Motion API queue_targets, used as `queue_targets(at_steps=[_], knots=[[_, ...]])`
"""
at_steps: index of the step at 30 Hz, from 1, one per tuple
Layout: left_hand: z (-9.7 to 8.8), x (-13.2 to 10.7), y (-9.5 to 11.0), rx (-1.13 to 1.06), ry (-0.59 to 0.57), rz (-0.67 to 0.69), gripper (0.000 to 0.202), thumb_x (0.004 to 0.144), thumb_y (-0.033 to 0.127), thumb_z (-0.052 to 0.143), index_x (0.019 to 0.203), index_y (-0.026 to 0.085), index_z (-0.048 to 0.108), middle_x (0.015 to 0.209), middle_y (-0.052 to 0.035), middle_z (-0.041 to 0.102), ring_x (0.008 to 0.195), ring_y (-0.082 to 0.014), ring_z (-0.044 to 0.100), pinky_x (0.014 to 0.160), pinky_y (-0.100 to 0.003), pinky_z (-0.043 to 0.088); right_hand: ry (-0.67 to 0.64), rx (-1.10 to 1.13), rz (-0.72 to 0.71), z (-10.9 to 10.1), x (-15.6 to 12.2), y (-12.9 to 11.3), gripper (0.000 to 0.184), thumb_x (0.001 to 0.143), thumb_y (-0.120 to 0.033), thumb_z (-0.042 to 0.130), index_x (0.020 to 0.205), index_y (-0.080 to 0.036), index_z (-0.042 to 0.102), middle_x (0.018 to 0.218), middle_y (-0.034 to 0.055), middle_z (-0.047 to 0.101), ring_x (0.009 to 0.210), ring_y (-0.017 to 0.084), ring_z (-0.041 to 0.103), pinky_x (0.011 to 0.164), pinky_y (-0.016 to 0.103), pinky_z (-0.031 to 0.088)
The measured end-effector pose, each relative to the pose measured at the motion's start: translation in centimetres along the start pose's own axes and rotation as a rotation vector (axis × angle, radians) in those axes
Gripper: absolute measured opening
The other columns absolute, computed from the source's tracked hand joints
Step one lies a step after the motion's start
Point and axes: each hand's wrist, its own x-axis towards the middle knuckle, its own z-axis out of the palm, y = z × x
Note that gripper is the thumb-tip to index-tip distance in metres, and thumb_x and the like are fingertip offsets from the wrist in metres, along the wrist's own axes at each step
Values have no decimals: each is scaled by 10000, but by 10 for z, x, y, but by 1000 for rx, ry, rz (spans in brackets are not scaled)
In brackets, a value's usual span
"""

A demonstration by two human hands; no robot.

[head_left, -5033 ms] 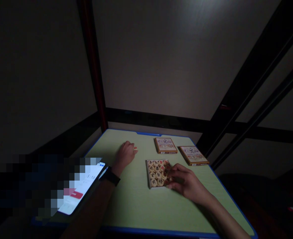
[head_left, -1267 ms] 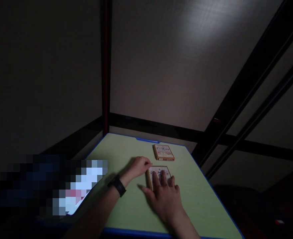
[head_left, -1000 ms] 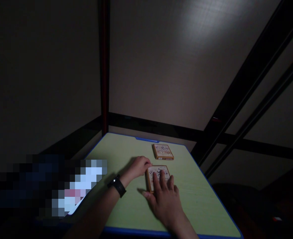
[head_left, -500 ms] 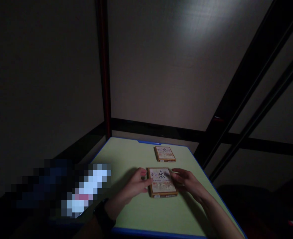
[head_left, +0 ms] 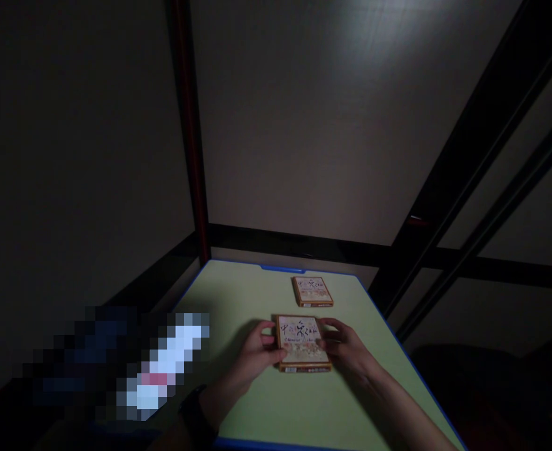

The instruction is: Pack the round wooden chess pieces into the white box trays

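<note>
A flat board-game box, brown-edged with dark Chinese characters and smaller lettering on a pale cover, lies face up on or just over the green tabletop between my hands. My left hand grips its left edge, thumb by the lower left corner and fingers curled at the side. On the opposite edge, my right hand holds the box with its thumb resting on the cover's edge. The undersides of the fingers are hidden. Farther back lies a second, matching box, touched by neither hand.
Blue trim edges the green table. At its left side is a bright pixelated patch. Dark panelled walls meet in a corner behind the table. Dark, indistinct shapes are on the right.
The nearer box has turned slightly and sits a little farther left. My right hand has closed in on its right edge, and my left thumb has slid lower along the left edge.
</note>
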Motion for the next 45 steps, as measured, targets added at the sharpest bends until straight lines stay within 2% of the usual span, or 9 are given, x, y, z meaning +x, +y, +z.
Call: queue_targets(at_steps=[6,10,13,17,21,25,31,38,45], knots=[[-2,9,-13,-131,127,-126,730,587,134,816,1250,159,510,1108,-143,696,988,-284,695,750,-348,580,1,226,29,0,-3,12,650,493,-337,922,1043,-195,606,821,60,752,810,281,740,778,402,575],[10,23,4,-212,122,-43,717,597,182,852,1246,131,552,1140,-169,692,1012,-283,691,826,-365,575,116,203,-68,-8,16,3,653,494,-412,920,1036,-156,662,849,107,767,806,300,739,786,430,582],[30,52,25,-238,189,92,611,621,150,857,1182,102,618,1127,-180,705,1037,-272,684,891,-363,562,252,107,-209,-20,49,-9,642,526,-487,883,1023,-120,711,945,146,769,835,303,731,794,438,582],[55,103,42,-169,297,70,478,673,32,805,1123,52,647,1127,-214,705,1019,-257,697,886,-355,574,363,-84,-267,-38,96,-21,537,584,-494,822,934,-92,759,937,164,769,867,309,723,787,416,587],[63,138,39,-101,274,57,418,687,36,804,1081,43,662,1074,-211,723,971,-249,716,835,-332,594,412,-193,-255,-47,124,-22,365,655,-406,767,853,-100,782,873,153,777,851,306,725,768,397,586],[59,154,30,-37,294,62,388,646,51,837,1004,65,687,1008,-182,744,944,-252,723,821,-338,598,450,-314,-243,-52,137,-17,312,695,-357,696,854,-105,789,874,145,781,874,320,725,804,417,566],[55,161,24,59,323,103,275,648,34,810,904,59,712,1038,-191,744,985,-275,713,911,-378,567,474,-474,-238,-57,140,-15,296,735,-381,654,876,-167,803,904,113,786,945,319,717,863,400,531],[64,149,21,88,246,181,277,821,13,598,1054,111,710,1185,-107,716,1097,-206,678,992,-336,524,455,-530,-237,-49,133,-10,406,793,-438,612,991,-130,788,948,143,778,985,344,709,899,441,516],[48,123,19,60,200,193,357,803,34,591,1129,126,703,1211,-85,706,1111,-219,673,1004,-357,525,410,-375,-286,-33,106,4,633,751,-548,673,1199,-102,700,1161,153,720,1094,322,676,971,442,508]])
